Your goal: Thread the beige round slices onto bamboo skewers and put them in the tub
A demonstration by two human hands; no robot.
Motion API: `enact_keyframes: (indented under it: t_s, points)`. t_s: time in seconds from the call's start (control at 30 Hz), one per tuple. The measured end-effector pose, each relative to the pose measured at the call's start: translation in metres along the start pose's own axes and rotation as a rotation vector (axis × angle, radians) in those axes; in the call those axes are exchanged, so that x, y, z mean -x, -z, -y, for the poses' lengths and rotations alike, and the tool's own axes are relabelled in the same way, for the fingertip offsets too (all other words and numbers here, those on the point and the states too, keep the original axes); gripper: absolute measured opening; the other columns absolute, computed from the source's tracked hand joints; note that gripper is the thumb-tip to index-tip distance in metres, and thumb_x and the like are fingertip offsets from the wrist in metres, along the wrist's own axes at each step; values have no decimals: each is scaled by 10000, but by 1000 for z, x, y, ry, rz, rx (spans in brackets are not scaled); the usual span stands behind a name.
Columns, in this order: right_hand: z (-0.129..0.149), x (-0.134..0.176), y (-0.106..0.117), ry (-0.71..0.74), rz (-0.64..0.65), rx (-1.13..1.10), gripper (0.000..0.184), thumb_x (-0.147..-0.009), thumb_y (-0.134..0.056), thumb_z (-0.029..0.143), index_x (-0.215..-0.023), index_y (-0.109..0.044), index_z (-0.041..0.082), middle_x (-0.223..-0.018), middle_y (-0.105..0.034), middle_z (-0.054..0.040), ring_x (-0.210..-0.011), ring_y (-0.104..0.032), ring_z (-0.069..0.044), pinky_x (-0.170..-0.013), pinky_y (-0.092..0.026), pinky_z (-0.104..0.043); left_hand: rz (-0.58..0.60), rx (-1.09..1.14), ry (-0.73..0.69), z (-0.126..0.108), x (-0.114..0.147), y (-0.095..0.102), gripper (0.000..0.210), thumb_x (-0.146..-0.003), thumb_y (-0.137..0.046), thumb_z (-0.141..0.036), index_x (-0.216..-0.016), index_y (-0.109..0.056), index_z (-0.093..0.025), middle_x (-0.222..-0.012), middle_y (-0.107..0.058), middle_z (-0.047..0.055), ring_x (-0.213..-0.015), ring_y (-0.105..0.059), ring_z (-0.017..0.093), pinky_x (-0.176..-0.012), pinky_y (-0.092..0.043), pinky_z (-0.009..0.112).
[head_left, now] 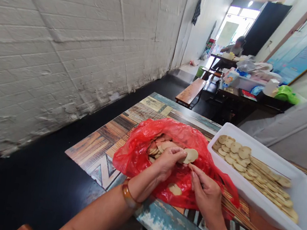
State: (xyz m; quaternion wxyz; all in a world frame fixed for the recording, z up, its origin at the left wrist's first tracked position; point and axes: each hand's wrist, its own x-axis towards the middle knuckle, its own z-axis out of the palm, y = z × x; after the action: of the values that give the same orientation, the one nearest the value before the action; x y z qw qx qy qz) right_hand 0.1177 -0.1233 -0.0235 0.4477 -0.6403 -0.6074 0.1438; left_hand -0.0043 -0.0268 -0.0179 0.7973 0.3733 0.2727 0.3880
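Observation:
My left hand (171, 160), with a bangle on its wrist, pinches a pale, thin potato slice (191, 156) over an open red plastic bag (137, 143). Between the fingers of my right hand (207, 192) is a thin bamboo skewer (191, 168), most of it hidden by the hand. Its tip is close to the slice's lower edge; whether it has pierced the slice I cannot tell. More slices (163, 143) are heaped inside the bag, and one loose slice (174, 189) lies on the red plastic below my hands.
Right of the bag stands a white plastic tub (271, 152) with rows of skewered slices (258, 175). Loose skewers (258, 227) lie on the patterned table (100, 149). Beyond are a wooden bench (191, 91), a cluttered table, and a seated person (235, 48). A white wall (73, 46) runs along the left.

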Motion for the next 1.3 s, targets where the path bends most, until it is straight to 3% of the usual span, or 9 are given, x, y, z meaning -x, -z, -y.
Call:
enact_keyframes:
  t_s: [0.43, 0.6, 0.7, 0.9, 1.17, 1.3]
  points:
    - [3, -1, 3, -32, 7, 39, 294, -893, -483, 384, -958, -694, 189, -822, -739, -51, -648, -678, -183, -609, -521, -280, 67, 34, 57, -8, 7, -8, 231, -621, -695, -314, -613, -561, -126, -563, -513, -17, -495, -434, 72, -528, -333, 225]
    - [8, -1, 4, -41, 2, 56, 296, -897, -468, 400, -894, -685, 198, -716, -708, -34, -616, -656, -172, -540, -474, -250, 28, -6, 57, -3, 6, -8, 273, -611, -706, -350, -613, -534, -138, -568, -507, -26, -505, -436, 72, -537, -323, 223]
    - [11, -2, 4, -70, 3, 47, 310, -892, -464, 417, -885, -678, 193, -662, -682, -28, -581, -641, -170, -497, -448, -242, 4, -75, -14, -2, 6, -8, 286, -612, -711, -364, -602, -538, -136, -573, -501, -30, -528, -417, 65, -540, -301, 213]
    - [10, -2, 2, -106, -12, -25, 332, -886, -464, 438, -935, -670, 183, -644, -660, -24, -564, -619, -167, -493, -438, -243, 27, -149, -66, -9, 7, -7, 288, -646, -700, -391, -636, -585, -127, -551, -465, -39, -531, -371, 62, -541, -278, 214]
    - [5, -2, 1, -120, 20, -73, 313, -885, -472, 438, -878, -656, 185, -551, -586, 12, -544, -591, -156, -502, -437, -236, -9, -171, -67, -12, 10, -8, 300, -621, -727, -402, -707, -660, -123, -676, -579, 9, -604, -463, 87, -597, -333, 220]
    - [8, -2, 1, -132, 21, -89, 310, -888, -471, 436, -849, -641, 180, -629, -632, -17, -561, -594, -158, -494, -427, -242, -21, -197, -96, -10, 8, -8, 262, -624, -718, -371, -655, -632, -126, -638, -554, -1, -599, -454, 90, -591, -338, 217]
